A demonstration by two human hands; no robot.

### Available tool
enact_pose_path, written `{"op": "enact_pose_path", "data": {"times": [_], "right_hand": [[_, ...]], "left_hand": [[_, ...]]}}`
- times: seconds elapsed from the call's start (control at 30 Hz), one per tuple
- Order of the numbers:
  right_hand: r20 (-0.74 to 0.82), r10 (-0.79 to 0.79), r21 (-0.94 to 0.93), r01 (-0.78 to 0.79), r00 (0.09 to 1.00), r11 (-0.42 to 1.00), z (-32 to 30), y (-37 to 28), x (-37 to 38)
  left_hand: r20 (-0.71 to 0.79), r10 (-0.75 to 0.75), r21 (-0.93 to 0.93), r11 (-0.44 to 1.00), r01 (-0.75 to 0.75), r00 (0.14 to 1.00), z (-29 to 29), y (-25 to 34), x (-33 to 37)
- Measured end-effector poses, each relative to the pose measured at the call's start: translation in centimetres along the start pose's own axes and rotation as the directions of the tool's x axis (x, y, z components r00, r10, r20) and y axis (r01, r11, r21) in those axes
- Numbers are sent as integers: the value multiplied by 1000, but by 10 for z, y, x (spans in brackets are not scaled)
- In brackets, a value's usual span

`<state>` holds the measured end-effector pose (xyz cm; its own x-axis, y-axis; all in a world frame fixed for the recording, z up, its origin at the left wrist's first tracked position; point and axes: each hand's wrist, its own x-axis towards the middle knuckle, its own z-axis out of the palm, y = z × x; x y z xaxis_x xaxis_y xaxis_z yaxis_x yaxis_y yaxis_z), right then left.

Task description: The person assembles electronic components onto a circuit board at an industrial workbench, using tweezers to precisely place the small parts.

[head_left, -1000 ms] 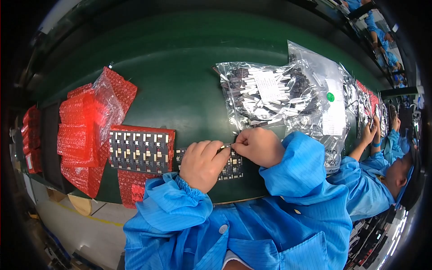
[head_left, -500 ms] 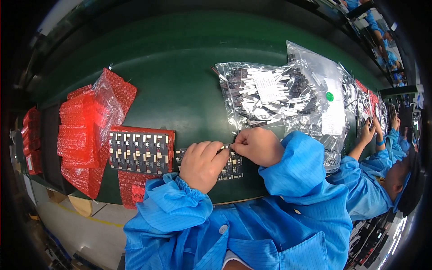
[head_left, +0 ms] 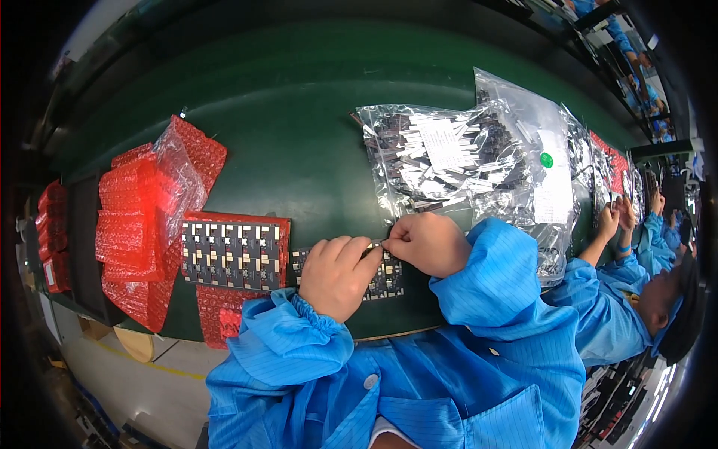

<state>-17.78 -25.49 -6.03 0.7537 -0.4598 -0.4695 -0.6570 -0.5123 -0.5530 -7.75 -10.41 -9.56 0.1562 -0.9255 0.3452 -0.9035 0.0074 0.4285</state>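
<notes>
Both hands are working close together over a dark circuit board panel point(head_left: 387, 280), which is lying on the green table point(head_left: 299, 142) right in front of the person, partly hidden beneath the fingers; the left hand point(head_left: 336, 277) is spreading over the panel's middle, palm down, its fingers bending forward and its thumb reaching toward the upper edge; whether that thumb and forefinger are gripping anything, I cannot tell; the right hand point(head_left: 430, 243) is coming in from the other side, thumb and forefinger pressing together at the tips, the other fingers curling under; anything between those tips is showing too small to make out!

Just to the left, a second panel point(head_left: 232, 256) is resting on red bubble wrap point(head_left: 285, 236), its rows of pale parts facing up; farther left, red bubble-wrap pouches point(head_left: 127, 243) are lying in a heap; over on the right, a clear bag point(head_left: 441, 161) is bulging with dark and white strips, a larger bag point(head_left: 550, 176) with a green dot lying beside it; beyond, a co-worker point(head_left: 609, 307) in blue is sitting at the same table, hands raised.
</notes>
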Motion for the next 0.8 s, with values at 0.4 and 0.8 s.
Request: {"op": "enact_pose_path", "data": {"times": [0.4,0.8], "right_hand": [[22,37,-13,-37,999,999,-2,-3,1],[35,57,-13,-57,998,998,-3,-5,1]], "left_hand": [[-11,4,3,1000,-4,1000,1,-1,-1],[-52,-2,-27,1000,1,999,2,-1,0]]}}
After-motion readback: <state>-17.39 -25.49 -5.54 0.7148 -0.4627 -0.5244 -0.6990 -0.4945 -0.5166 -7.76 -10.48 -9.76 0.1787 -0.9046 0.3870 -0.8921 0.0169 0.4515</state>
